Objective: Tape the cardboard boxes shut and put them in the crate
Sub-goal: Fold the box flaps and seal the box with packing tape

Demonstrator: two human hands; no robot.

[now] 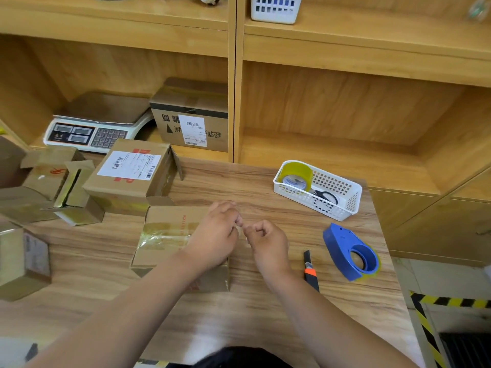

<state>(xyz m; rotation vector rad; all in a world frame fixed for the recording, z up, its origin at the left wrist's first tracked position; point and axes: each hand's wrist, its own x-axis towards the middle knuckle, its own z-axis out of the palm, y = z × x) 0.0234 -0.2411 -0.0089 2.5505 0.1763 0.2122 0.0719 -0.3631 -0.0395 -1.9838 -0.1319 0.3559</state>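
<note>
1. The table [265, 187] is smooth, matt wood-grain.
2. The cardboard box [170, 219] is matt brown card; the tape strip [162, 235] across it is clear and glossy.
3. The tape dispenser [342, 248] is smooth blue plastic.
4. The basket [297, 195] is white perforated plastic; its tape roll [300, 171] is glossy and yellowish.
5. The scale pan [106, 106] looks like dull metal.
6. The label [130, 166] is matt white paper.

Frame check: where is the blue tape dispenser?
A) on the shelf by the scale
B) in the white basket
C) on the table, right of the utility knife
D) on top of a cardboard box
C: the blue tape dispenser lies on the table, just right of the utility knife.
</note>
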